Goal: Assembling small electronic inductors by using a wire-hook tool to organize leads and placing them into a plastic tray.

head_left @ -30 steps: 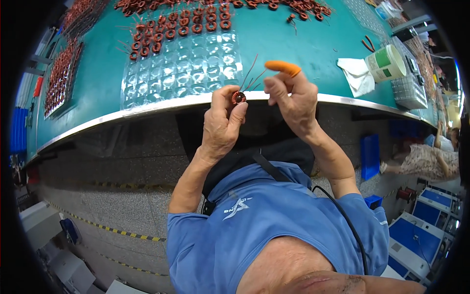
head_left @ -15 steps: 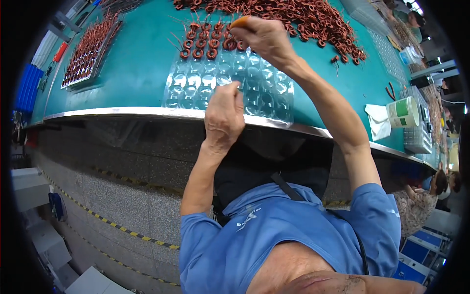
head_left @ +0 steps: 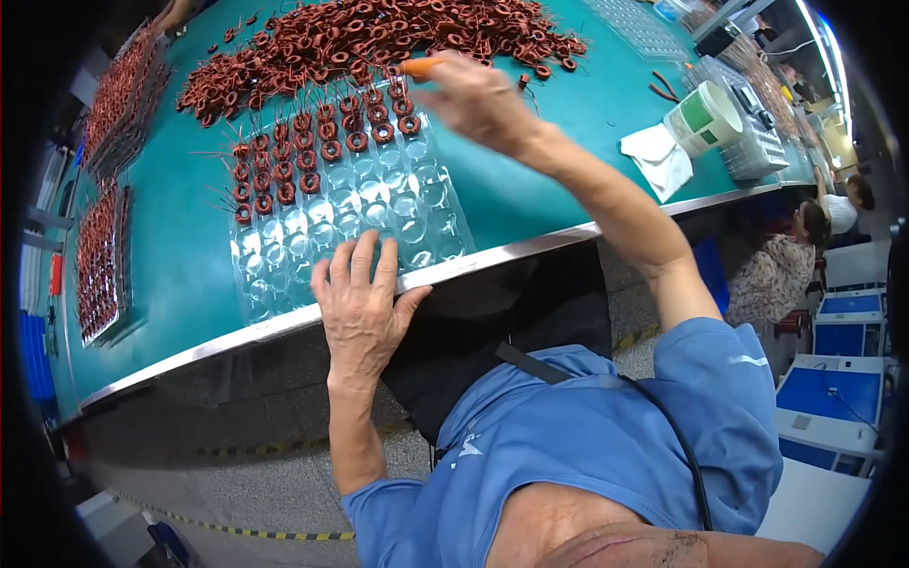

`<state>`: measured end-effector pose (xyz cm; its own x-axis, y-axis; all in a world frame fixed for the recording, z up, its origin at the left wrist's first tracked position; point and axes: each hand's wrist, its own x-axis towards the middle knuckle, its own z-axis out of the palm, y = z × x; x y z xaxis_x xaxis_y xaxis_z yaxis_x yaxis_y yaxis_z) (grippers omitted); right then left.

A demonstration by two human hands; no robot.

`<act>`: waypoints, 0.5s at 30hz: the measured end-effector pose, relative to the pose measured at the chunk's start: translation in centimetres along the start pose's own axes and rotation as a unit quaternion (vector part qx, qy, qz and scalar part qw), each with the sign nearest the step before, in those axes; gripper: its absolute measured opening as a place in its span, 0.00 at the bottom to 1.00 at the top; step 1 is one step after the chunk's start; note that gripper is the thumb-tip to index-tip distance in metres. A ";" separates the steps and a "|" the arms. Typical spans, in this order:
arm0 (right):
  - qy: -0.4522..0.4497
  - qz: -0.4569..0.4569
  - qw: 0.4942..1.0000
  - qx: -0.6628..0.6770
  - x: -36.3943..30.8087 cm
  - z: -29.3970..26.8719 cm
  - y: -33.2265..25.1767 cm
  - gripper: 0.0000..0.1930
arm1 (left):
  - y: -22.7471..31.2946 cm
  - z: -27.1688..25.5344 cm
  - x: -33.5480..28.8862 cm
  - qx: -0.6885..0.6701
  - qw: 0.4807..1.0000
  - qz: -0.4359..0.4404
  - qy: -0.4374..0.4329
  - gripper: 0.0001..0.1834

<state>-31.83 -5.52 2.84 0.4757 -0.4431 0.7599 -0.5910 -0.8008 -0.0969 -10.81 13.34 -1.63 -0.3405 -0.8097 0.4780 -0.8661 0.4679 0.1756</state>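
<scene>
A clear plastic blister tray (head_left: 327,222) lies at the table's front edge, its far pockets holding rows of copper-wound ring coils (head_left: 282,170) with wire leads pointing up and away. My left hand (head_left: 360,308) rests on the near edge of this tray, fingers stretched out and thumb apart. Over the tray's far right corner hovers my right hand (head_left: 478,104), beside the last coils. It is smeared by motion, and whether it holds anything is hidden. An orange cover (head_left: 419,66) shows at one of its fingertips. Beyond the tray spreads a large heap of loose coils (head_left: 379,38).
Filled coil trays (head_left: 102,260) stand at the left, with a stack (head_left: 121,109) behind. To the right are a white cloth (head_left: 661,163), a white-and-green tub (head_left: 703,118), pliers (head_left: 664,87) and stacked clear trays (head_left: 753,156). Another person (head_left: 772,270) sits farther right.
The view has swung, so the tray and heap appear farther left. My left hand has gone from curled over the tray to spread flat at its near edge. My right hand stays near the far coils.
</scene>
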 end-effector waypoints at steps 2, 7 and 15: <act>-0.051 0.054 0.992 -0.107 -2.6 -3.6 3.1 0.16 | -0.1 -0.2 -0.2 0.024 1.000 0.009 0.005 0.33; -0.175 0.173 0.948 -0.200 -8.5 -6.9 9.6 0.19 | -0.1 -0.7 -1.2 0.044 0.999 0.012 -0.005 0.31; -0.063 0.353 0.921 0.156 -10.0 -7.0 9.0 0.14 | 1.4 -1.7 -0.2 -0.083 0.995 -0.049 0.040 0.28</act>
<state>-46.47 -5.48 -1.15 0.1295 -0.9246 0.3581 -0.5754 -0.3642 -0.7323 -11.29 14.79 -0.03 -0.2213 -0.8266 0.5175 -0.8189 0.4457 0.3616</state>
